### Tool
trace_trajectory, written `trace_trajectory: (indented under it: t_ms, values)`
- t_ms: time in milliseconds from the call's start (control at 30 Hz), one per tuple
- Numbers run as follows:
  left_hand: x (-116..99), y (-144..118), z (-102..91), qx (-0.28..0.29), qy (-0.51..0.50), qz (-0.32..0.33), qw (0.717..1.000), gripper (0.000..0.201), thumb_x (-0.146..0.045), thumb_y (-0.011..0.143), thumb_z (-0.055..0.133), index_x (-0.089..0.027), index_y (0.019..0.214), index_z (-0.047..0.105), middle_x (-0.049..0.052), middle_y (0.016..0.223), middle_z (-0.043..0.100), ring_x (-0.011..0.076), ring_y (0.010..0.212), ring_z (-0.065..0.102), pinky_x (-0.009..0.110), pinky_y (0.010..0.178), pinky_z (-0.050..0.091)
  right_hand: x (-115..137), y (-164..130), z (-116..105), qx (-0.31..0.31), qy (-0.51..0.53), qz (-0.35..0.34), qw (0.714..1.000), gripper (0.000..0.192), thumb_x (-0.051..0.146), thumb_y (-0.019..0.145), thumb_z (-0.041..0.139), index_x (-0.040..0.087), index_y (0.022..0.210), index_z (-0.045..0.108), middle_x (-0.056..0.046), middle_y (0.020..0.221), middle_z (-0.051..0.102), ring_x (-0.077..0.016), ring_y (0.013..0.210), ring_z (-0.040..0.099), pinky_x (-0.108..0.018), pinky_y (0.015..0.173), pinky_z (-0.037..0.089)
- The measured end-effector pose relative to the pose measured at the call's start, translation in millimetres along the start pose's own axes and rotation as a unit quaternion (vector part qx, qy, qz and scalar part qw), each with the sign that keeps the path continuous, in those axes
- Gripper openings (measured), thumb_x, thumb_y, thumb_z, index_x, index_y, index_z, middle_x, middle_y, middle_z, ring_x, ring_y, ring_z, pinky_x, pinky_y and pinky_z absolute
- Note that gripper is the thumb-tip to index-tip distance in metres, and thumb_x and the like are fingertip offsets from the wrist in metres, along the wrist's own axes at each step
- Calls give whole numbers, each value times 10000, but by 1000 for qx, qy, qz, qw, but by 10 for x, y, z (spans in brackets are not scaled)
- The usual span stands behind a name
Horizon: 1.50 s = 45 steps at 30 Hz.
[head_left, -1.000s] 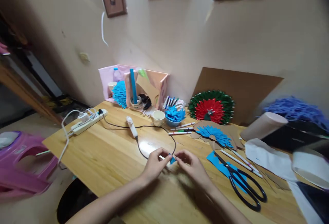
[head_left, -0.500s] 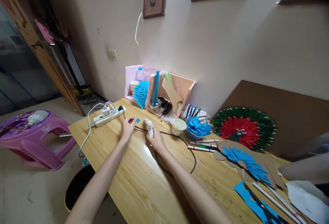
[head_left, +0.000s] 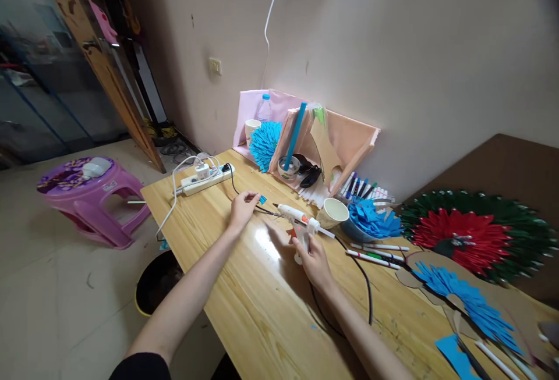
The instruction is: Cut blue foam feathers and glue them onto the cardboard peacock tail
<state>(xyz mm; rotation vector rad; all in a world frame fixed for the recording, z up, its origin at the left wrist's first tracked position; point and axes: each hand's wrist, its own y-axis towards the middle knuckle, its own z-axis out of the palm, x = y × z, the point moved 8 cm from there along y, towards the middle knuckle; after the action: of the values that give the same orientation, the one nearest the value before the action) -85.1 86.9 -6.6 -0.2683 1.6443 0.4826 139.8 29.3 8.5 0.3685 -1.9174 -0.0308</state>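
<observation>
My right hand [head_left: 311,258] grips the handle of a white glue gun [head_left: 297,217] and holds it just above the wooden table [head_left: 262,316], nozzle pointing left. My left hand [head_left: 242,207] pinches a small blue paper piece [head_left: 262,199] a short way in front of the nozzle. The gun's black cord [head_left: 365,287] trails back over the table toward me and on to a white power strip [head_left: 205,178] at the table's far left corner.
A paper cup [head_left: 334,212], a bowl of blue paper pieces [head_left: 371,220], markers [head_left: 375,255] and pink cardboard organisers [head_left: 332,141] stand behind the hands. A red-green paper peacock [head_left: 476,234] and a blue one [head_left: 463,301] lie right. A purple stool [head_left: 87,194] and a black bin [head_left: 157,281] are on the floor.
My right hand has lifted the glue gun off the table and turned its nozzle left. My left hand still holds the blue piece. The view has swung left.
</observation>
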Motion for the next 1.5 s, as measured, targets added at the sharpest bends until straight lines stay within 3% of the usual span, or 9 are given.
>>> trace_trajectory:
  t_ms: [433, 700, 867, 1067, 1500]
  values:
    - [-53, -182, 247, 85, 4, -16, 996, 206, -328, 647, 657, -134, 713, 673, 53, 692, 682, 163, 643, 616, 272, 644, 476, -211, -147, 54, 11, 1, 47, 999, 368, 434, 822, 448, 144, 978, 612, -69, 863, 646, -210, 795, 583, -312, 738, 448]
    - [-22, -222, 283, 95, -9, -30, 995, 194, -302, 642, 661, -123, 715, 668, 65, 708, 685, 163, 653, 624, 275, 648, 484, -240, -140, 91, 31, 0, 52, 998, 385, 445, 825, 440, 140, 1005, 592, -80, 926, 633, -223, 860, 571, -321, 771, 429]
    - [-6, -230, 294, 95, -11, -36, 995, 195, -304, 637, 670, -123, 711, 668, 63, 699, 686, 157, 641, 620, 264, 628, 484, -247, -138, 84, 24, 3, 58, 998, 376, 444, 817, 452, 148, 991, 604, -68, 853, 639, -220, 825, 574, -305, 743, 436]
    - [-24, -241, 299, 98, -6, -37, 994, 187, -308, 635, 673, -133, 703, 669, 54, 685, 686, 155, 632, 618, 260, 621, 485, -195, -136, 90, 31, 13, 51, 998, 349, 419, 826, 440, 147, 970, 604, -80, 947, 635, -225, 889, 566, -341, 831, 416]
    - [31, -234, 316, 103, 3, -37, 994, 209, -327, 646, 661, -129, 714, 667, 53, 677, 678, 149, 620, 614, 249, 601, 481, -184, -118, 107, 38, 35, 37, 998, 410, 411, 837, 443, 183, 1158, 561, -77, 1197, 575, -254, 1125, 496, -411, 975, 333]
